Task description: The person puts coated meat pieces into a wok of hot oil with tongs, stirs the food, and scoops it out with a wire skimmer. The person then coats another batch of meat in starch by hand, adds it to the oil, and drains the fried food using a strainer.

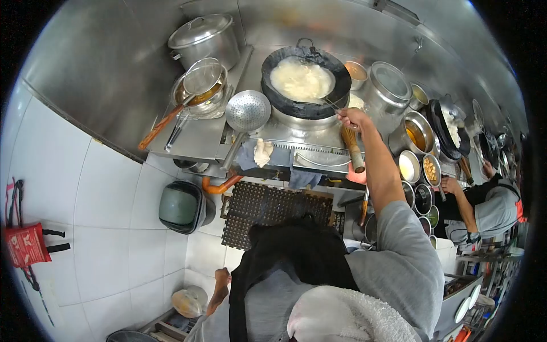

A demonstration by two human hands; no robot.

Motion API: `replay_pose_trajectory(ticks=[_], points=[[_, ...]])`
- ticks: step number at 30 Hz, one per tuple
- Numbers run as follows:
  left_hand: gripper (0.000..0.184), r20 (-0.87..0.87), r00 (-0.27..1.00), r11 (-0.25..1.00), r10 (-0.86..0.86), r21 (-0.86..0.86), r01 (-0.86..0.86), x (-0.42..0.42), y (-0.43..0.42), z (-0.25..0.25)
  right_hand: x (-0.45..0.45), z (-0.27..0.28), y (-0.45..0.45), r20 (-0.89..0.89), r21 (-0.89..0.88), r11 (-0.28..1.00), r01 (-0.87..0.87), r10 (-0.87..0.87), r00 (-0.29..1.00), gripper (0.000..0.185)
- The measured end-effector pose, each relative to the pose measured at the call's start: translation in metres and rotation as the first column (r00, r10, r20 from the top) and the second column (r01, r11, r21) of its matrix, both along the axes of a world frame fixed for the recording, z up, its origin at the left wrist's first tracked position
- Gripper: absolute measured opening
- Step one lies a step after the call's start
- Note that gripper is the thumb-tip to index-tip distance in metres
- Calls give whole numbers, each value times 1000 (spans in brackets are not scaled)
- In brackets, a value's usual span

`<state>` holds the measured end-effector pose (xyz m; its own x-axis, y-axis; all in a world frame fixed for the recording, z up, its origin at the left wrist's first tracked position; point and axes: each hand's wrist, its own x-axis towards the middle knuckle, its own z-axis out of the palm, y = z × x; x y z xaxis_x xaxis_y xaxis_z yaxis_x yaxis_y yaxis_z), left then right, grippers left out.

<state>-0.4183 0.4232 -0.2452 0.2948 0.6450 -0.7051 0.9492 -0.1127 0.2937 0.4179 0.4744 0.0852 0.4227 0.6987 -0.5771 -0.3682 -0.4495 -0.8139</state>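
Note:
My right hand (351, 118) reaches over the stove with its fingers closed round the handle of a metal cooking utensil (333, 105). The utensil's far end dips into a black wok (338, 69) of bubbling, cloudy pale liquid (302, 78), so I cannot make out its head. Below that hand a bamboo wok brush (351, 145) leans at the stove's front. My left hand (223, 276) hangs low by my side, away from the stove, its fingers mostly hidden. A perforated skimmer (248, 111) lies left of the wok.
A lidded pot (208, 40) and a strainer over a bowl (204, 80) stand left. Metal containers, including a lidded one (390, 82), crowd the right. A bin (181, 206) and rubber mat (273, 211) are on the floor. Another person (493, 208) works at far right.

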Motion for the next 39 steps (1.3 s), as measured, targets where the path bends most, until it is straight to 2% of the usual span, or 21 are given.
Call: replay_pose_trajectory(ticks=[1,2,3,4,6,9,12,14,16,18,20,21,25,26,27,28,29,32,36,37,39], points=[[23,-20,973,957,-231,175,231,2,19,-6,-3,-11,1,-193,103,991,90,-68,979,10],[29,-74,894,832,-442,338,439,11,39,-12,-12,-4,-3,-189,102,990,96,-76,979,10],[29,-71,891,830,-448,338,444,20,53,-14,-29,9,-10,-199,148,976,160,-129,971,11],[26,160,975,961,-152,256,107,32,60,-8,-44,17,-18,-212,190,956,223,-182,960,13],[23,455,736,854,501,-121,-507,66,76,10,-56,20,-31,-199,216,943,253,-211,957,13],[23,481,571,701,666,-142,-698,96,107,20,-71,24,-37,-132,221,932,287,-263,956,14],[23,278,649,706,708,-276,-653,98,131,17,-82,27,-27,-59,216,941,260,-253,966,13],[33,355,927,981,124,97,-168,80,141,1,-70,35,-30,55,147,956,255,-266,963,12],[35,354,928,984,117,86,-157,78,142,-12,-68,42,-28,143,101,968,228,-240,960,9],[34,344,937,985,56,133,-107,79,139,-20,-73,50,-21,598,-12,966,259,-201,776,13],[26,437,669,767,601,-80,-637,86,130,-29,-63,59,-26,671,-82,974,212,-103,734,20],[24,347,930,961,123,194,-199,76,129,-21,-55,64,-30,734,-155,972,175,-5,679,28],[24,317,937,981,149,68,-179,63,104,-32,-45,85,-48,583,-52,975,216,-146,799,50],[25,164,963,954,-213,246,170,62,98,-18,-39,86,-52,574,-48,975,215,-150,805,50],[27,-39,860,775,-509,413,478,62,91,-1,-33,90,-55,542,-33,973,227,-173,823,51],[22,199,967,972,-158,205,116,69,81,19,-25,92,-56,511,-18,971,238,-196,837,52],[22,240,969,987,-61,159,23,69,77,21,-12,88,-53,576,-46,965,258,-185,796,37],[22,251,968,985,-19,173,-25,65,74,26,22,91,-45,720,-199,963,183,17,693,20],[22,261,965,980,-39,197,-14,71,80,34,55,70,-28,830,-306,943,132,196,523,20],[23,295,955,982,30,172,-84,73,80,33,54,66,-28,828,-309,942,131,198,525,20],[22,415,871,942,262,84,-324,79,81,29,47,57,-29,518,-400,915,-55,275,810,15]])
